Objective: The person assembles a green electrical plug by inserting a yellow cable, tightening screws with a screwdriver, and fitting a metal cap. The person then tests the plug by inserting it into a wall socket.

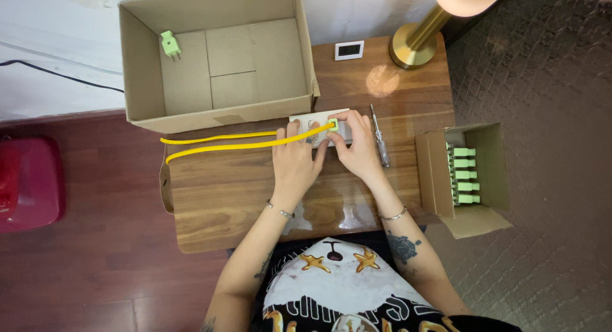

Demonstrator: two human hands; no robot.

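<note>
Both my hands rest on the white power strip (319,127), which lies flat on the wooden desk (223,198) just in front of the large open cardboard box (217,109).

Left hand (294,161): fingers extended forward, tips pressing down on the left part of the strip. Not curled around anything that I can see.

Right hand (357,147): thumb and forefinger pinch a light green plug (332,124) seated on the top face of the strip. Remaining fingers lie over the strip's right end, hiding it.

Two runs of yellow cable (223,141) lead from the plug area leftward across the desk, roughly parallel, to the desk's left edge.

Other items:
- Large box: one loose green plug (169,44) lies inside, in the far left corner, prongs pointing toward me.
- Screwdriver (379,137) with a clear handle lies on the desk just right of my right hand, not touching it.
- Small cardboard box (462,179) stands at the desk's right edge, flaps open, with a column of green plugs (464,176) packed side by side within.
- Small white square display (349,50) sits at the back of the desk, beside the brass lamp base (417,42).
- Red object (29,182) on the floor, far left.
</note>
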